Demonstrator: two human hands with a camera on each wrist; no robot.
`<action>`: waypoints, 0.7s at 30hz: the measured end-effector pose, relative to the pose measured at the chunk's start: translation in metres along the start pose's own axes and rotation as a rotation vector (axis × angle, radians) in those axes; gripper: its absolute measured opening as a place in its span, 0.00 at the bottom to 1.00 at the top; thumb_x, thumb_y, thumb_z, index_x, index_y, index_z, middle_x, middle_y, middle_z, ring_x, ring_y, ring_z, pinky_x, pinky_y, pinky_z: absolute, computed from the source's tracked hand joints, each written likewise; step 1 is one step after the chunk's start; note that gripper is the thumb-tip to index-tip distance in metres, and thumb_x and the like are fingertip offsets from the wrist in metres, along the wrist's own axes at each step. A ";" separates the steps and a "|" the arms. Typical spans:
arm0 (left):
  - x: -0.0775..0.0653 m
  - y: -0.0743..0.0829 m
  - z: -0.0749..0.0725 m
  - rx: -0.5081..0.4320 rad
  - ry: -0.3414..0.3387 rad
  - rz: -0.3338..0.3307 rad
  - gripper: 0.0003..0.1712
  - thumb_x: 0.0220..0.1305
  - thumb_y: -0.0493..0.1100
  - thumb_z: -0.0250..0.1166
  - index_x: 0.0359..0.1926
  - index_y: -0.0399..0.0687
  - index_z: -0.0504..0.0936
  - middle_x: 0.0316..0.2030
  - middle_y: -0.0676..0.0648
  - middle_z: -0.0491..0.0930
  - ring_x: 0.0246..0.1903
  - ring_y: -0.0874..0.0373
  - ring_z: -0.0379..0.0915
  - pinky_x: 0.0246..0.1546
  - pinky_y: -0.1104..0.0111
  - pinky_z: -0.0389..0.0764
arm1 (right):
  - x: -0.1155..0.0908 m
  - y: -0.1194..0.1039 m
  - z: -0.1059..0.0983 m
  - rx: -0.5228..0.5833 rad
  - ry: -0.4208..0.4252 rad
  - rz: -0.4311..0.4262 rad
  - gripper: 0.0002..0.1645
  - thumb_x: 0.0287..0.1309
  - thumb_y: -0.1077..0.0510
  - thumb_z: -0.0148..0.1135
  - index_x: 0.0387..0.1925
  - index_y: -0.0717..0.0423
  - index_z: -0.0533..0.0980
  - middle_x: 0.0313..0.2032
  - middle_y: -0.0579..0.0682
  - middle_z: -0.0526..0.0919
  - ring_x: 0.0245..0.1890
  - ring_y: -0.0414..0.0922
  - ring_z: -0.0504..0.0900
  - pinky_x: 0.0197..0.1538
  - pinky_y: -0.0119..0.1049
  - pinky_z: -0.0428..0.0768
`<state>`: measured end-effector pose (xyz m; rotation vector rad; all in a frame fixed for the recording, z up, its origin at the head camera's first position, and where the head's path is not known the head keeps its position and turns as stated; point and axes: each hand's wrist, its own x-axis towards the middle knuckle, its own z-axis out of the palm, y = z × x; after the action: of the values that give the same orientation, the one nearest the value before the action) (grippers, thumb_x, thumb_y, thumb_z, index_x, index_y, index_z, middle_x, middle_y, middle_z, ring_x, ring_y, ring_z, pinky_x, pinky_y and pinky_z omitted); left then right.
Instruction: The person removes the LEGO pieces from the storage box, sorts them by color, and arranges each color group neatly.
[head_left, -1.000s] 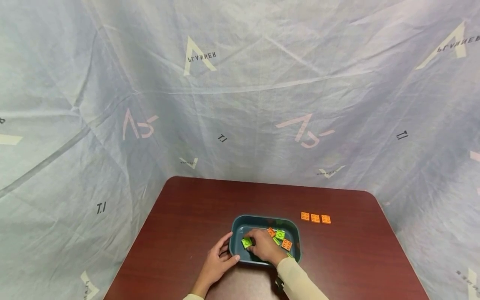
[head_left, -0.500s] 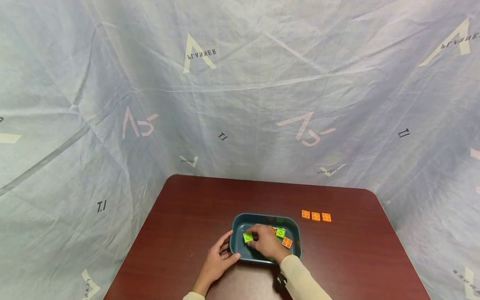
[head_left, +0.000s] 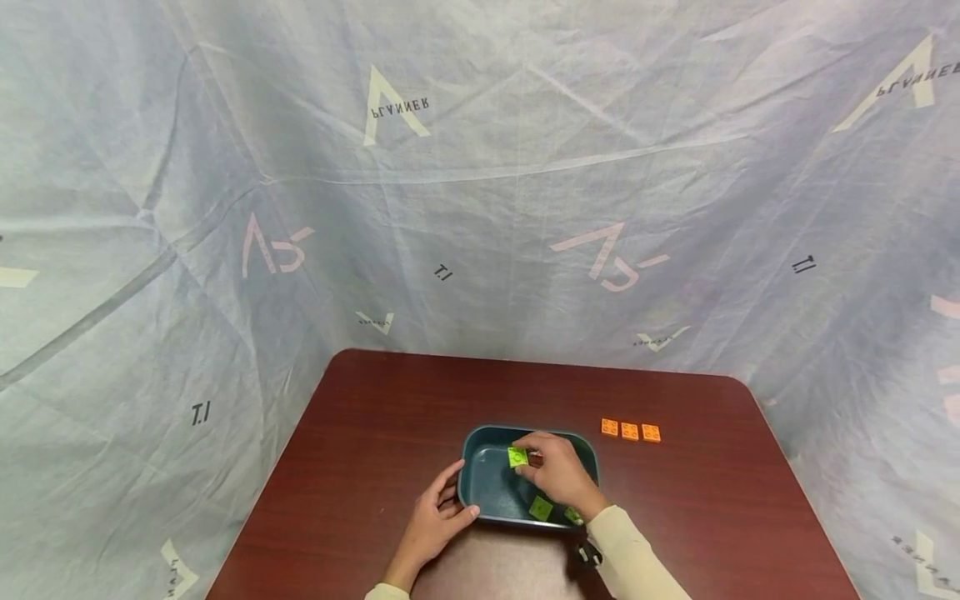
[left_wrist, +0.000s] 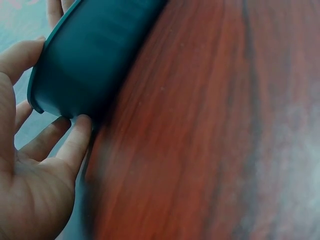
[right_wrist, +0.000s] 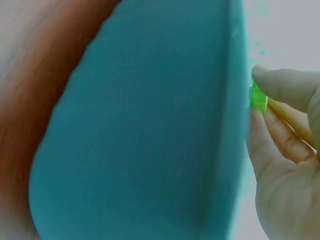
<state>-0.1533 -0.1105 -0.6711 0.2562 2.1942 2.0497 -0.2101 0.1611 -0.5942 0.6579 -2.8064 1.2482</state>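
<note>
In the head view my right hand (head_left: 561,475) is over the dark teal tray (head_left: 480,492), pinching a bright green toy brick (head_left: 517,457) between thumb and fingertips. The same green brick (right_wrist: 259,98) shows between thumb and fingers in the right wrist view, past the tray wall (right_wrist: 140,120). My left hand (head_left: 431,523) rests against the tray's left end, its thumb near the front corner. In the left wrist view the extended fingers (left_wrist: 75,142) touch the tray's outer wall (left_wrist: 95,55). A green brick (head_left: 540,508) lies inside by the front wall, another (head_left: 573,516) in the front right corner.
Three orange bricks (head_left: 630,432) stand in a row on the dark red table (head_left: 390,417), behind and right of the tray. A grey printed cloth (head_left: 480,208) hangs behind the table and at its sides. My right hand and arm cover the tray's right part.
My right hand has lifted the green brick and carried it rightward and away from me over the tray. The front green brick is now uncovered; the orange bricks inside are hidden. The left hand stays put.
</note>
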 end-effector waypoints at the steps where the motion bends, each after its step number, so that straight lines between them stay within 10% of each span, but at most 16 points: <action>1: 0.000 0.000 0.000 0.002 -0.001 0.001 0.48 0.63 0.44 0.79 0.80 0.56 0.67 0.69 0.33 0.75 0.65 0.38 0.77 0.54 0.69 0.86 | -0.001 0.000 -0.003 -0.003 0.007 0.007 0.22 0.61 0.60 0.78 0.57 0.50 0.86 0.54 0.46 0.87 0.48 0.44 0.90 0.50 0.36 0.89; 21: -0.002 0.001 0.002 0.009 0.019 0.019 0.49 0.61 0.43 0.80 0.80 0.51 0.67 0.69 0.32 0.75 0.65 0.36 0.77 0.55 0.67 0.86 | -0.031 0.031 -0.052 -0.037 0.187 0.153 0.22 0.60 0.62 0.78 0.56 0.48 0.87 0.58 0.48 0.88 0.50 0.48 0.90 0.45 0.37 0.90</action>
<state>-0.1505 -0.1088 -0.6704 0.2602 2.2204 2.0609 -0.2021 0.2282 -0.5862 0.3109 -2.7593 1.2050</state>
